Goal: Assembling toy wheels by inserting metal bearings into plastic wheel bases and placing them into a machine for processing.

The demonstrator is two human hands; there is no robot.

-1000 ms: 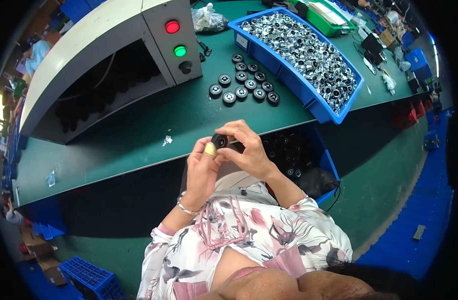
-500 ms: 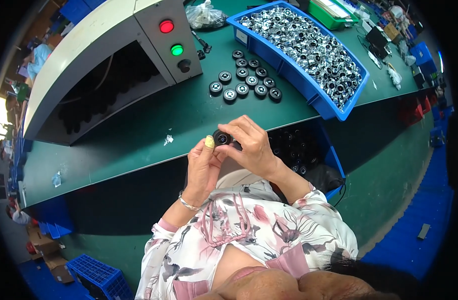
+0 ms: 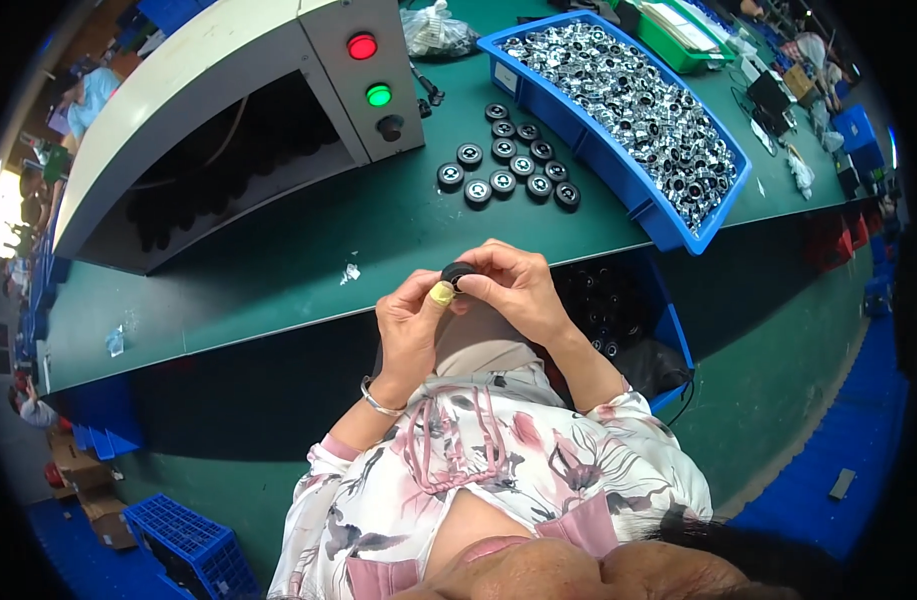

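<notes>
A small black wheel [image 3: 456, 271] is pinched between both my hands, just off the table's front edge. My left hand [image 3: 410, 320], with a yellow wrap on its thumb, grips the wheel from the left. From the right, the thumb and fingers of my right hand [image 3: 518, 292] close on it too. The wheel is tilted, and fingers cover part of it. Beyond my hands, several black wheels with silvery centres [image 3: 503, 182] lie flat in a loose group on the green table [image 3: 308, 290].
A pale machine [image 3: 343, 75] with a dark opening and red and green lights stands at left. A blue bin [image 3: 643, 215] of shiny metal-look parts is at right. Below the edge, another blue bin [image 3: 675, 335] holds black wheels. A plastic bag [image 3: 438, 35] lies behind.
Both hands have turned the wheel, so its face, visible before, is now mostly hidden. The left thumb has moved lower and closer to the right thumb. The view has shifted slightly.
</notes>
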